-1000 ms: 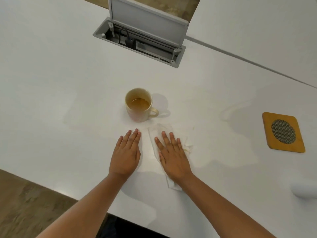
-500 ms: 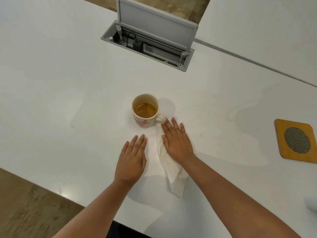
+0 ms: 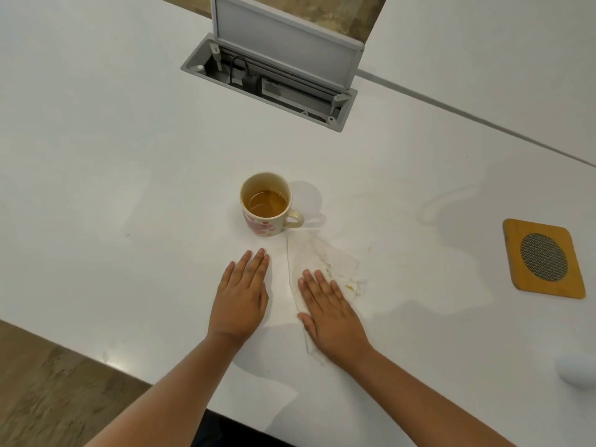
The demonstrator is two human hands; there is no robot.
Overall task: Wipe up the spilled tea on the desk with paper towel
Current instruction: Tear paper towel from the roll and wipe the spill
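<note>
White desk [image 3: 113,140] seen from above w/ both hands flat on it, palms down. Right hand [image 3: 333,312] lies on the near part of a crumpled paper towel [image 3: 317,258], fingers straight & slightly spread, pinning the sheet to the desk; nothing pinched or curled round, grip flat & open. Towel's far end sticks out past the fingertips toward the mug, w/ brownish-yellow stains & small specks along its right edge; a narrow strip shows by the wrist. Left hand [image 3: 242,295] just beside it on bare desk, fingers together & straight, grip open, holding nothing, not touching the towel.

Mug [image 3: 266,204], cream w/ pink hearts, stands upright just beyond both hands, handle to the right, approx half full of amber tea. Towel's far tip is near the mug base; can't tell if they touch. Faint wet sheen & a few tiny tea marks on the desk to the right of the towel.

Far side: open cable hatch [image 3: 274,88] sunk in the desk, lid up, black plug inside. Far right: wooden coaster [image 3: 516,275] w/ round mesh centre, well apart from the towel. White rounded obj [image 3: 577,369] at right edge, cut off.
</note>
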